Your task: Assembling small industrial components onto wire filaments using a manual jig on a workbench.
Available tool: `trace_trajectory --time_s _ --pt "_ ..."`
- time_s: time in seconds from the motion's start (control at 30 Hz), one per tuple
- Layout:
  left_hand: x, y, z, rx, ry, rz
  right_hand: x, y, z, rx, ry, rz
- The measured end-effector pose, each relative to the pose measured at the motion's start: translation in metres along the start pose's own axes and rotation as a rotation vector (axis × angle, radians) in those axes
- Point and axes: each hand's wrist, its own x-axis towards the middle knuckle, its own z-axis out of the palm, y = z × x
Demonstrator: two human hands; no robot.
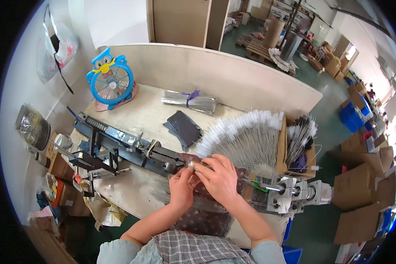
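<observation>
My left hand (pixel 181 187) and my right hand (pixel 220 179) meet at the front middle of the bench. Their fingertips pinch together around something small and pale, too small to make out. Just beyond the fingertips ends a long dark metal bench jig (pixel 160 154), with a rubber band round it. Right of my hands, a wide fan of thin wire-stemmed brushes (pixel 246 138) with white bristle tips is spread out. More thin wires (pixel 202 203) lie below my wrists, partly hidden by them.
Dark flat sheets (pixel 183 129) and a wire bundle with a purple tie (pixel 189 101) lie further back. A blue toy-shaped fan (pixel 112 83) stands back left. A motor-like spindle unit (pixel 297 193) sits at right, near a cardboard box of brushes (pixel 310 165). A low partition (pixel 207 66) edges the bench.
</observation>
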Motion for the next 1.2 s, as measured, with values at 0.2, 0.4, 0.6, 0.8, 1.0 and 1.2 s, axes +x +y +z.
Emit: trace_trajectory --time_s 0.2,0.4,0.6,0.8,1.0,1.2 --pt "-0.003 -0.005 0.009 0.038 -0.017 0.017 -0.006 0.012 -0.010 0.033 0.012 -0.009" --pt "0.001 -0.001 0.000 -0.041 -0.006 -0.028 0.003 -0.002 -0.001 0.061 -0.045 -0.018" --pt "-0.003 -0.001 0.004 -0.123 0.014 -0.056 0.002 0.001 -0.006 0.103 -0.036 -0.013" --pt "-0.004 0.005 0.012 -0.069 0.014 -0.033 -0.004 0.005 -0.004 0.049 -0.021 -0.005" --pt "0.001 -0.003 0.002 -0.059 0.002 -0.034 0.000 0.000 -0.008 0.065 -0.016 -0.005" --pt "-0.003 -0.001 0.002 -0.091 -0.012 -0.055 -0.002 -0.003 0.003 -0.002 0.031 0.037"
